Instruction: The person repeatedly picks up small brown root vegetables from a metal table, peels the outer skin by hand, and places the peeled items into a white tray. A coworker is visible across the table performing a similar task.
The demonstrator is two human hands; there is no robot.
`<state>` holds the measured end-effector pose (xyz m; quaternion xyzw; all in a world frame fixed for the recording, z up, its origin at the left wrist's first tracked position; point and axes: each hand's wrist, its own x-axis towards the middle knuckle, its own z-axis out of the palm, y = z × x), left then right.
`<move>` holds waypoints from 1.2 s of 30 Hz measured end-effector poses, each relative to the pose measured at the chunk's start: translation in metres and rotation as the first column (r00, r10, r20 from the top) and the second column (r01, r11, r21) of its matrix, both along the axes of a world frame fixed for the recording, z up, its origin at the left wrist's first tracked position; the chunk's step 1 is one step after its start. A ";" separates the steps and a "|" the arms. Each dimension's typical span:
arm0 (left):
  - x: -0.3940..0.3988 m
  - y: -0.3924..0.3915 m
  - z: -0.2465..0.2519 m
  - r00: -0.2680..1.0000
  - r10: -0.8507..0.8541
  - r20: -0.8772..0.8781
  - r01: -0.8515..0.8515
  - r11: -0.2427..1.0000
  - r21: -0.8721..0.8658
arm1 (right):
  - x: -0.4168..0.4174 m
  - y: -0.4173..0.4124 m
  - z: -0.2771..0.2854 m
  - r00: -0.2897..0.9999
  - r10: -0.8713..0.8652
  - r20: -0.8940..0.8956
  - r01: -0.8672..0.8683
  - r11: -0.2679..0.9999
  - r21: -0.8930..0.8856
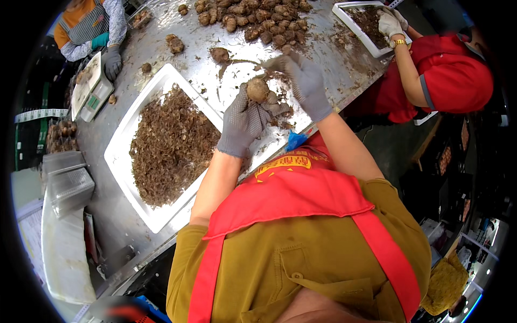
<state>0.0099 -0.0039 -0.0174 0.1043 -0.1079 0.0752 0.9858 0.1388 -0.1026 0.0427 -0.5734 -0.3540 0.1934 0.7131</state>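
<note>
My left hand (244,121), in a grey dotted work glove, holds a round, trimmed taro corm (257,90) over the metal table. Just to the right and above it is my right hand (305,82), gloved in grey and blurred by motion. Its fingers point left, and whether anything is in them cannot be made out. Loose root fibres and peelings lie beneath both hands. Left of my forearm, a white foam tray (135,198) holds a thick heap of brown fibrous trimmings (171,145). A hairy, untrimmed corm (219,55) rests beyond my hands.
A pile of taro corms (258,16) covers the far side of the metal table (117,161). One co-worker in red (448,76) handles a second tray (379,52) at right; another (87,24) stands by a weighing scale (92,97). Clear plastic boxes (68,185) are stacked at left.
</note>
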 end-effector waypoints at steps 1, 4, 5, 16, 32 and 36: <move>0.000 -0.001 0.001 0.999 0.025 -0.023 -0.024 0.999 0.030 | 0.003 -0.007 0.002 1.000 0.012 -0.004 -0.012 1.000 -0.013; -0.001 -0.004 0.003 0.997 0.049 -0.052 -0.045 0.997 0.068 | 0.010 -0.024 0.002 0.997 0.071 0.007 -0.071 0.997 0.014; -0.001 -0.004 0.002 0.999 0.024 -0.038 -0.022 0.999 0.048 | 0.008 -0.025 0.001 0.998 0.063 0.025 -0.061 0.996 -0.065; -0.003 -0.020 0.008 0.862 0.290 -0.417 -0.075 0.885 0.460 | -0.015 -0.014 -0.008 0.761 -0.111 0.640 0.243 0.962 -0.123; 0.003 0.179 0.003 0.369 0.727 -0.579 -0.529 0.676 0.513 | 0.061 0.001 -0.099 0.850 0.468 0.241 -0.107 0.603 -0.790; -0.001 0.175 0.001 0.409 0.776 -0.480 -0.375 0.622 0.687 | 0.079 0.054 -0.079 0.884 0.401 0.238 -0.097 0.657 -0.747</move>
